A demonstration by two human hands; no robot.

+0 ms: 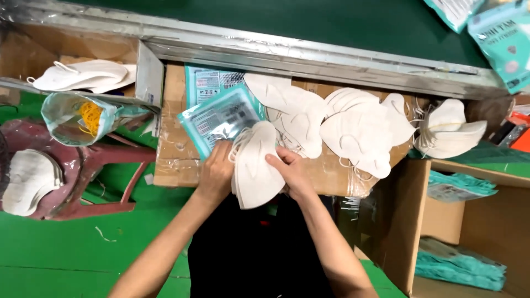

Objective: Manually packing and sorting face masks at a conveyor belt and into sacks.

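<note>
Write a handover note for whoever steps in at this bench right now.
Left hand and right hand together grip a stack of white face masks over the cardboard box.
A clear-and-teal pouch lies on the box just beyond the left hand, with another behind it.
Loose masks are spread across the box to the right, with a further pile at the far right.
Done: stack gathered in hand.
Left: the held stack is not yet inside a pouch.
</note>
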